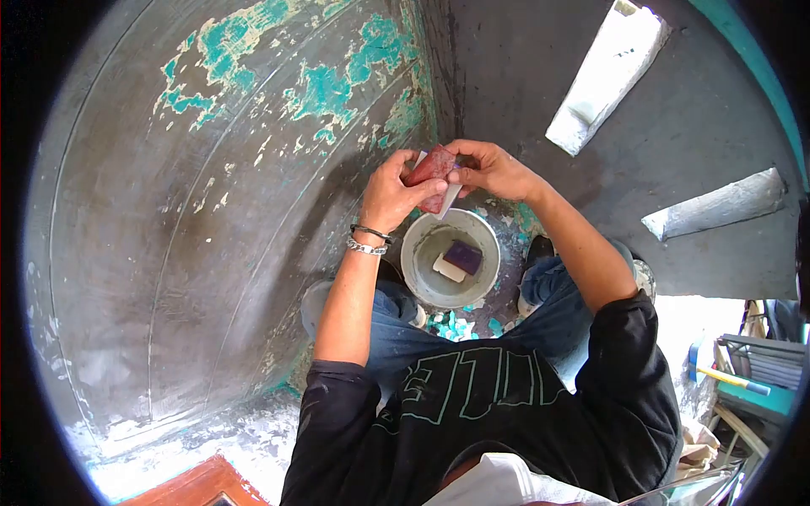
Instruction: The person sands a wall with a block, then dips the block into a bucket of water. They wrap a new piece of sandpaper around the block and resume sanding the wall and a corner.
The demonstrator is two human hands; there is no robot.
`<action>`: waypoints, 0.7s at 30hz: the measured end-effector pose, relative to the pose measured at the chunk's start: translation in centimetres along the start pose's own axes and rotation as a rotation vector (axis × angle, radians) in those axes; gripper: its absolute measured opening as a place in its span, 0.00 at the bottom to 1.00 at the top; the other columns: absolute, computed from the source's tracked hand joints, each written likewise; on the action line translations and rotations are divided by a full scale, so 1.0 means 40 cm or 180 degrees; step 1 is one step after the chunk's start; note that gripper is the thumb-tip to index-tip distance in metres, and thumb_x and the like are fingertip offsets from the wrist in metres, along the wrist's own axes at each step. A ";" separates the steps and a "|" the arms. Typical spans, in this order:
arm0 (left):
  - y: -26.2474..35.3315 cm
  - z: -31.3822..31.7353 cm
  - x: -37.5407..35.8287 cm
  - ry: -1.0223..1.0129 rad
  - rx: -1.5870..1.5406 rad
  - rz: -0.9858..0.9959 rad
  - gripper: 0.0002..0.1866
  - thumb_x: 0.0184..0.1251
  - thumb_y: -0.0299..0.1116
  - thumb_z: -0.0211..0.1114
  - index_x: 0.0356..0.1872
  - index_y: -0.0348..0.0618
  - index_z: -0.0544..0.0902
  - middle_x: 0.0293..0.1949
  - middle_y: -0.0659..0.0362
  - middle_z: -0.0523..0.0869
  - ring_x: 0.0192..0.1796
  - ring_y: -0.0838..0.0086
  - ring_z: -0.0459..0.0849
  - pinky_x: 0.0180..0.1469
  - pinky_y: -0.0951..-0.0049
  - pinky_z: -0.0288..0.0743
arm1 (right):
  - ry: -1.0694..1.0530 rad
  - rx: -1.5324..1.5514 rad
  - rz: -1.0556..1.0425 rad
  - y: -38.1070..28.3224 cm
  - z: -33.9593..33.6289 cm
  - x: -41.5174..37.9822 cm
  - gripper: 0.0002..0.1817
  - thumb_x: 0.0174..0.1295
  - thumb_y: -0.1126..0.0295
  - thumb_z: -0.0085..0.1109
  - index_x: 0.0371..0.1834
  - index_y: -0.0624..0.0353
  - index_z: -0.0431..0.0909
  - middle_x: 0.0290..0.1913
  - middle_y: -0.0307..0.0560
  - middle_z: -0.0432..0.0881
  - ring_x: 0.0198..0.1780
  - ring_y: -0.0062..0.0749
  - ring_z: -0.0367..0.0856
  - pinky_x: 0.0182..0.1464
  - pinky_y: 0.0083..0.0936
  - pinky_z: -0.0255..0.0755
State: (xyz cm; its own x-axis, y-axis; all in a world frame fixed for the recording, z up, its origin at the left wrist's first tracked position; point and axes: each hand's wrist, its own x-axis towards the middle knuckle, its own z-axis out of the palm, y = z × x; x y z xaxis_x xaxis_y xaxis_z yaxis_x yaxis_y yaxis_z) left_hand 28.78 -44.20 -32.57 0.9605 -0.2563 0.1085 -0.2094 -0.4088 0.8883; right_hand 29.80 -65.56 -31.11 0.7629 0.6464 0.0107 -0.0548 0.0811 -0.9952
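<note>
A piece of reddish, worn-looking sandpaper [434,173] is held between both hands above a bucket. Its pale backing shows along the lower right edge. My left hand [395,191] grips it from the left, thumb across its front. From the right, my right hand [492,171] pinches its upper right edge between thumb and fingers. Below them, between my legs, stands a whitish round bucket [408,268]. Inside it lie a dark purple block [463,256] and a cream-coloured piece [449,269], partly touching each other.
On the left curves a grey wall [160,253] with turquoise paint patches [325,91]. Turquoise flakes [451,326] litter the floor near the bucket. Two light openings [607,76] cut the dark surface at right. A yellow-and-blue handled tool [734,379] lies at the right edge.
</note>
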 end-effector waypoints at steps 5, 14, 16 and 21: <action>0.010 -0.001 -0.005 0.0041 -0.0791 -0.0199 0.24 0.56 0.41 0.70 0.48 0.34 0.77 0.30 0.59 0.82 0.30 0.81 0.78 0.33 0.77 0.74 | 0.0055 0.0070 0.0011 0.005 -0.023 -0.006 0.11 0.63 0.68 0.57 0.48 0.57 0.73 0.41 0.35 0.78 0.42 0.18 0.76 0.42 0.19 0.76; -0.011 -0.018 0.000 -0.0555 -0.1833 -0.0465 0.18 0.63 0.33 0.64 0.50 0.36 0.73 0.35 0.60 0.80 0.36 0.81 0.78 0.41 0.78 0.74 | -0.0047 -0.0180 -0.0148 0.005 -0.034 0.000 0.09 0.64 0.67 0.57 0.43 0.57 0.74 0.38 0.34 0.77 0.37 0.16 0.74 0.38 0.17 0.73; -0.015 -0.010 0.003 -0.0496 -0.1913 -0.0581 0.17 0.63 0.34 0.64 0.49 0.36 0.73 0.36 0.60 0.80 0.36 0.81 0.79 0.41 0.77 0.75 | 0.0492 -0.0640 -0.0247 0.017 -0.034 0.006 0.09 0.63 0.67 0.58 0.43 0.57 0.75 0.37 0.34 0.77 0.35 0.15 0.73 0.37 0.16 0.71; 0.014 0.013 0.018 -0.0587 -0.2312 -0.0863 0.17 0.63 0.36 0.65 0.47 0.39 0.74 0.37 0.59 0.81 0.38 0.79 0.81 0.41 0.75 0.76 | 0.1518 -0.1539 -0.0746 0.027 -0.023 0.026 0.10 0.62 0.68 0.59 0.43 0.57 0.75 0.36 0.34 0.77 0.34 0.16 0.73 0.37 0.18 0.70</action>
State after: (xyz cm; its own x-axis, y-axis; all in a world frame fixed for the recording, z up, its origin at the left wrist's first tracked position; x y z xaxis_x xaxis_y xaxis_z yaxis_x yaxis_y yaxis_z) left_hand 29.24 -45.06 -32.24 0.9018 -0.3964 -0.1724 0.2602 0.1793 0.9488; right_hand 31.12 -65.51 -32.25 0.9241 0.2422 0.2957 0.3523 -0.2394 -0.9047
